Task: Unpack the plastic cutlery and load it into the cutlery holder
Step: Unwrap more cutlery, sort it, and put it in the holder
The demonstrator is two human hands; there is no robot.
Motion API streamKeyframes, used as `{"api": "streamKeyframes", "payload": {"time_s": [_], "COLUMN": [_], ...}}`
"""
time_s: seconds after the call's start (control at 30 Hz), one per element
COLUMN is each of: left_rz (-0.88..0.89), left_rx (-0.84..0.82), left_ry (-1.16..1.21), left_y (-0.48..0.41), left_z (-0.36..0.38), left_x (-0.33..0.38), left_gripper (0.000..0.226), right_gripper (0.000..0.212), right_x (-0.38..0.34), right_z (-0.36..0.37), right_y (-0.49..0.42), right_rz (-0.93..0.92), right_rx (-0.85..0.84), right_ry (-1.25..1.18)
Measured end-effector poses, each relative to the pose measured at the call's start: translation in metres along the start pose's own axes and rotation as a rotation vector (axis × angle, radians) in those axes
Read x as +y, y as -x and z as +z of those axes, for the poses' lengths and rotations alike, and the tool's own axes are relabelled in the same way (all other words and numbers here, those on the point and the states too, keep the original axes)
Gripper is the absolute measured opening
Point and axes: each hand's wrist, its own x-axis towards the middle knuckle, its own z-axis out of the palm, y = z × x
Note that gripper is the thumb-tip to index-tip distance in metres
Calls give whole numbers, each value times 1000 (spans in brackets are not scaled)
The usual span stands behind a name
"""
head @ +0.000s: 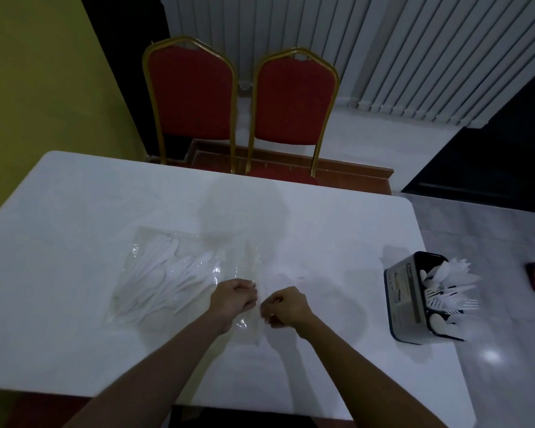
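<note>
Both hands, left hand (233, 299) and right hand (286, 307), pinch the clear bag's (167, 273) open end with closed fingers, likely to pull it apart; the holder (405, 301) waits well apart.

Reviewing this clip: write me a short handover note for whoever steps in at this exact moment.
Left hand and right hand: both pinch the near end of the clear bag, apparently to open it.
Bag lies flat on the table, left of centre, with white cutlery inside.
Holder stands at the table's right edge, already holding forks and spoons.
Done: some cutlery loaded.
Left: open this bag, move its cutlery into the holder.
</note>
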Motion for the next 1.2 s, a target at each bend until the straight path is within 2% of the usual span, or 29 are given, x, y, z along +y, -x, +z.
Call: {"api": "streamKeyframes", "payload": {"time_s": [0.1,0.2,0.33,0.53,0.67,0.73,0.83,0.93,1.0,1.07,1.13,1.2], "left_rz": [16,53,123,217,174,148,132,210,315,413,478,509], "left_rx": [-24,-34,-55,-77,-140,-183,-111,-45,131,299,288,205], "left_ry": [-284,-372,-528,-644,-574,-536,-509,-531,-573,-553,-558,-596], "left_y": [8,10,8,8,10,11,15,19,22,22,25,28], "left_z": [2,4,4,3,-2,-6,-6,1,2,2,-1,-2], "left_x": [-1,-3,-4,-10,-10,-11,-9,-3,1,3,3,3], "left_gripper": [4,7,13,15,21,22,10,23,31,34,24,11], "right_gripper": [9,13,11,19,20,20,15,26,29,22,17,38], "right_x": [2,2,7,2,4,8,8,7,11,15,11,2], "right_z": [-3,-6,1,16,11,2,-5,-2,-3,-8,-7,-3], "right_y": [-4,-5,-5,-2,1,-1,-1,-2,-5,-8,-5,-6], "right_rz": [-97,-171,-270,-398,-423,-381,-341,-322,-224,-94,-83,-188], "right_rx": [39,9,95,155,164,163,139,143,215,262,255,267], "right_ry": [27,77,200,429,500,456,380,374,374,383,379,314]}}
